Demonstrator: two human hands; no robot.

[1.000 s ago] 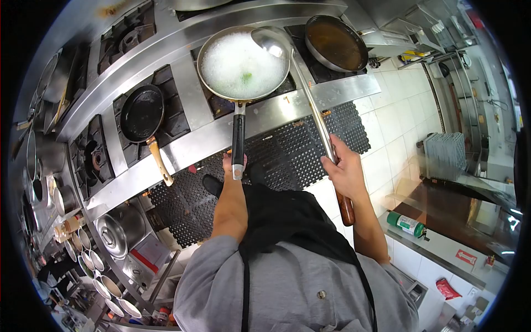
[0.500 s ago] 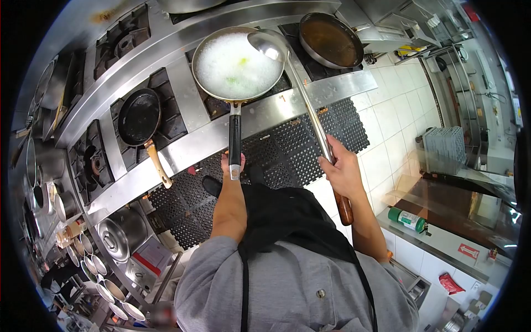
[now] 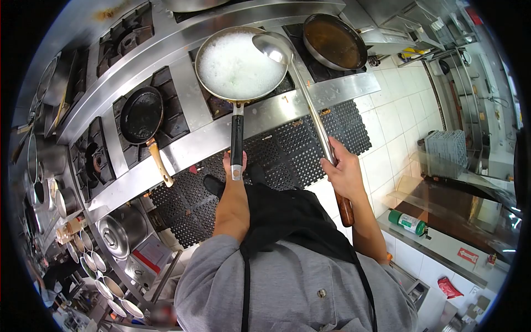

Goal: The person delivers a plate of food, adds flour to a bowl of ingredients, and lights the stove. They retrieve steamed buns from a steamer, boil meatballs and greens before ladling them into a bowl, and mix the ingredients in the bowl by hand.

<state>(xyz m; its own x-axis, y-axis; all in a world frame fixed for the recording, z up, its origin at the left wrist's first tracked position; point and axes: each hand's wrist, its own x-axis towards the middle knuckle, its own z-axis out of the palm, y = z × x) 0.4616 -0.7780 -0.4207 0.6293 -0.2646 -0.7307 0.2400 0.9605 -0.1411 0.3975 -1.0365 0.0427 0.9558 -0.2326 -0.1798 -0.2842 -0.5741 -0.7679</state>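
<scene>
A pan of white foaming liquid sits on a burner, its black handle pointing toward me. My left hand is behind and below the handle's end; the handle hides most of its fingers, and what it touches cannot be made out. My right hand is closed around the metal shaft of a long ladle, above its brown wooden grip. The ladle's bowl rests over the pan's right rim. To the right stands a pan of brown liquid.
A small black pan with a wooden handle sits on the left burner. The steel stove edge runs between me and the burners. A lidded pot is at lower left; a green canister lies on the right counter.
Greenish specks in the foam have become fainter. The view has shifted slightly back and forth. Both hands keep nearly the same positions, and the ladle's bowl remains at the pan's right rim.
</scene>
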